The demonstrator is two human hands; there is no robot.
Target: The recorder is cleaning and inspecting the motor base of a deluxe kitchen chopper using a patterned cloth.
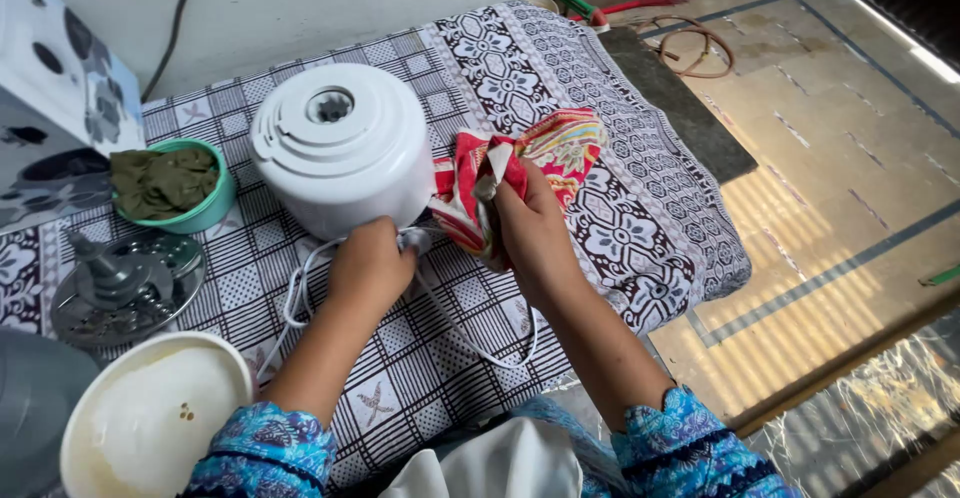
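A white round appliance base (pixel 340 148) lies tipped on a patterned black-and-white tablecloth (pixel 620 208). Its white cord (pixel 300 293) loops across the cloth in front of it. My left hand (pixel 370 263) is closed on the cord close to where it leaves the base. My right hand (pixel 530 228) grips a red patterned cloth (pixel 560 148) and presses it against the base's right side. Both sleeves are blue and patterned.
A teal bowl (pixel 215 203) holding a dark green rag sits left of the base. A metal blade disc (pixel 120 288) lies at the left, with a white lid (pixel 150 413) at the near left. Beyond the table's right edge lie a tiled floor, a broom (pixel 640 3) and a dark mat (pixel 680 98).
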